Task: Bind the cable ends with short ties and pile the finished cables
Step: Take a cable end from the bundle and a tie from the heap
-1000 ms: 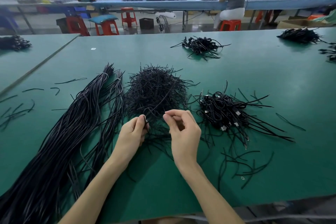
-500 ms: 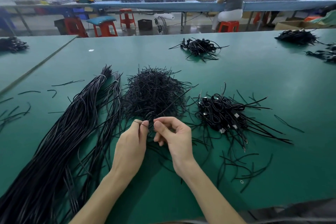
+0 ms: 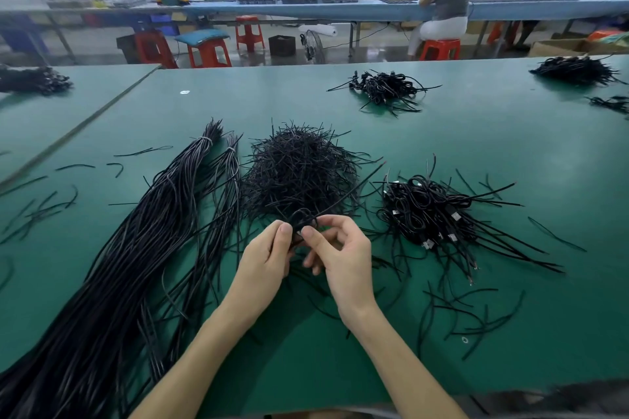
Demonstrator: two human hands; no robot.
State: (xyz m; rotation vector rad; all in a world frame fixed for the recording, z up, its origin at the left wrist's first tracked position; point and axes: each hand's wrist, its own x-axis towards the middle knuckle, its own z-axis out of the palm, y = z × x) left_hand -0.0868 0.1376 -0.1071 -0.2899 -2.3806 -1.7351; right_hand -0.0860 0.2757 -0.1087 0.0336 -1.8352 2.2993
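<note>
- Worktop (image 3: 493,153), green, spreads before us and carries everything.
- Our long bundle of loose cables (image 3: 136,248) lies along the left side, banded near its far tip.
- Short ties (image 3: 299,170) sit heaped in the middle, just beyond our hands.
- Finished cables (image 3: 429,211) are piled right of that heap, their ends splayed toward us.
- Our left hand (image 3: 263,260) and right hand (image 3: 345,257) meet near the ties; the fingers (image 3: 285,231) of both pinch one small looped cable (image 3: 304,218), whose free end reaches up and right across the heap.
</note>
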